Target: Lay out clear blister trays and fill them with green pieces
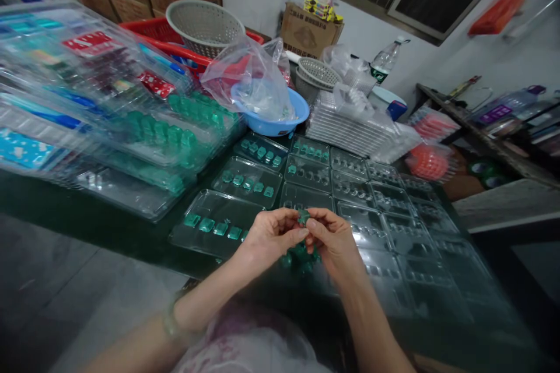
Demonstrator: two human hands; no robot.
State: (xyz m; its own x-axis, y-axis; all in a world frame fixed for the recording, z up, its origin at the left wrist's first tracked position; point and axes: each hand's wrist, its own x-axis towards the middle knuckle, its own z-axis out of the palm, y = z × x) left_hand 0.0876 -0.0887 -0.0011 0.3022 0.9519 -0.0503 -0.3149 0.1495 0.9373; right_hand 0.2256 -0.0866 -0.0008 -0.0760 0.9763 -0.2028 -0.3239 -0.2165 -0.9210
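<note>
Left hand (273, 233) and right hand (335, 239): thumbs and fingertips closed on 1 small green piece (303, 217), held up between them, apparently because something so small needs a fingertip pinch from 2 sides to be turned or worked. Below the hands: a loose heap of green pieces (301, 262), partly hidden, lying close to the body, probably for short reaches. Left of the heap: a clear tray (234, 205), flat on the dark worktop (201, 259), bearing green pieces in 1 row, seemingly each seated in its own recess to keep spacing. Beyond it: 2 more such trays in the same column. Next column: 1 tray with a single green piece (291, 169) at its left end. Right: a grid of clear trays (400, 230), edge to edge, likely so that every recess stays within view and reach. Behind: a blue bowl (280, 126) with a clear bag (258, 78) heaped in it; a stack of clear packaging (350, 131), apparently nested to save room. Far left: layered clear packs (100, 81), some showing green contents, piled at the edge, presumably to leave space for the grid.
</note>
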